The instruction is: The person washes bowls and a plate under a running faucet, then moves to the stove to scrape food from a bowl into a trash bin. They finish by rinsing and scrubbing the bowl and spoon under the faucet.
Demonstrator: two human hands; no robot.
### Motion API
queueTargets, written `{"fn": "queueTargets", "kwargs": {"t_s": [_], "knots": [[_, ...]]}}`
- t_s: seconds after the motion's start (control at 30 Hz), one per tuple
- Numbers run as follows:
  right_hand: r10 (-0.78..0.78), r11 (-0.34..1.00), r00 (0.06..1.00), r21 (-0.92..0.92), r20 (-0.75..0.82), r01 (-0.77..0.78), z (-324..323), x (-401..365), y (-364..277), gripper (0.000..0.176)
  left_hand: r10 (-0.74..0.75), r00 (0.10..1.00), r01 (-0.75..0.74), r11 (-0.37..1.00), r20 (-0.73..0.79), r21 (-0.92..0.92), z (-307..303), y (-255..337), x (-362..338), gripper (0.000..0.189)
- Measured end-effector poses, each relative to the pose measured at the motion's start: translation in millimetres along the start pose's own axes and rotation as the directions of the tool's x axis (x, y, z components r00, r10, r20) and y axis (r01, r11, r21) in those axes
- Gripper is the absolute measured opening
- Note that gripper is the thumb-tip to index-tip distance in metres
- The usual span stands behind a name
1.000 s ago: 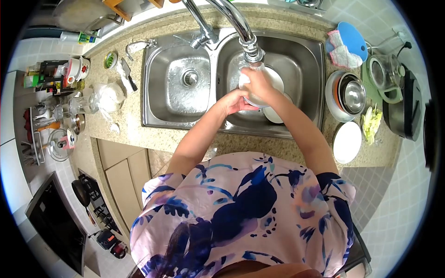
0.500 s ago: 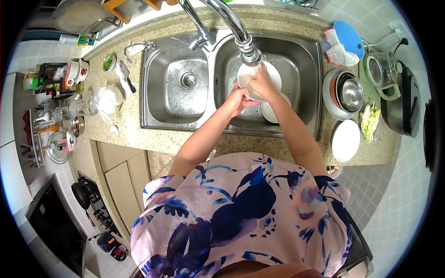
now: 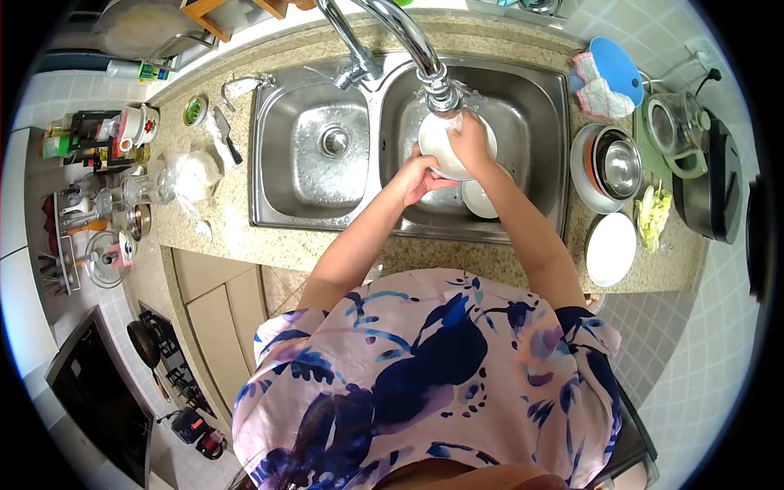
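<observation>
while left hand (image 3: 420, 179) grips white bowl (image 3: 439, 148), right hand (image 3: 471, 145) inside, its hold unclear, faucet (image 3: 438, 84) above

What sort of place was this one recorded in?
Most likely a home kitchen: there is a double-basin steel sink, a white bowl held beneath its faucet, and stacked bowls and leafy greens on the counter beside it.

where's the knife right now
In the head view, the black-handled knife lies on the counter toward the left, between the left sink basin and the small bowl of greens.
</observation>
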State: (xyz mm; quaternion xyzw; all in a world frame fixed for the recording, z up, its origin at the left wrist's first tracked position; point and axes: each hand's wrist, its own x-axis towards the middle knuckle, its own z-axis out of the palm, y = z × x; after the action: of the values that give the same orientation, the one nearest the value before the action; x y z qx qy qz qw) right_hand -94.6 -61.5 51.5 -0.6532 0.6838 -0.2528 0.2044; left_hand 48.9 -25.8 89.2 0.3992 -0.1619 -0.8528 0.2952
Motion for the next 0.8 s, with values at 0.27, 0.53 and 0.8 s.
{"fn": "queueTargets", "kwargs": {"t_s": [0.27,0.53,0.8], "knots": [[-0.253,0.536,0.774,0.750,0.581,-0.388,-21,-8,-15,0.030,-0.050,0.991,0.051,0.999,0.124,-0.007,-11,10,4,0.059],[-0.151,0.832,0.924,-0.460,0.351,0.311,-35,7,-4,0.021,0.082,0.996,-0.086,0.993,0.044,0.086,-1,19,4,0.073],[0.050,0.473,0.874,0.760,0.483,-0.446,38,-2,4,0.042,0.028,1.000,-0.029,0.996,0.015,0.085,-3,15,1,0.078]]}}
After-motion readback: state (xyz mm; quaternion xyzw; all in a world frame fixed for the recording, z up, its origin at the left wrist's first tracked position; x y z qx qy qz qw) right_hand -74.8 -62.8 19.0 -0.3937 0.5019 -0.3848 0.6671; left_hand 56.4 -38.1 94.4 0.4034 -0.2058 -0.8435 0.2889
